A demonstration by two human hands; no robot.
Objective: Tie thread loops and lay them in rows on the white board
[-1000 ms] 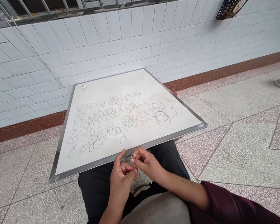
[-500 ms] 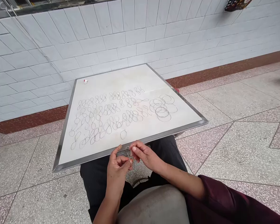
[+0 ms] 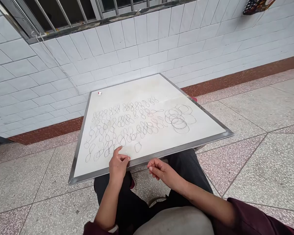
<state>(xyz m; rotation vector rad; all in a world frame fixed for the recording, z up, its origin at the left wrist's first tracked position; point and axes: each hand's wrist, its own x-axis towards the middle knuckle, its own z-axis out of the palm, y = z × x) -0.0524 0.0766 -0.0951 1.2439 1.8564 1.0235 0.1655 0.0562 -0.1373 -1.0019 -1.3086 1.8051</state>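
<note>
My left hand (image 3: 118,164) is at the near edge of the white board, thumb and fingertips pinched together and index finger raised. A thin wire (image 3: 127,152) shows faintly at its fingertips. To the right, my right hand (image 3: 162,172) is just off the board's edge with fingers curled and pressed together; anything in them is too small to make out. On the board (image 3: 127,86), rows of thin wire pieces bent into figure eights (image 3: 144,129) lie side by side. A single small wire loop (image 3: 138,147) lies nearest the hands, and larger round wire loops (image 3: 179,123) overlap at the right.
A small white-and-red object (image 3: 99,93) sits at the board's far left corner. Grey metal edging (image 3: 210,137) frames the board, which extends over my knees. Beyond it stands a white tiled wall (image 3: 127,55) with a barred window (image 3: 71,16).
My hands have moved apart from each other. The left went up to the board's edge with the wire, while the right drew away to the right. The view has tilted up slightly.
</note>
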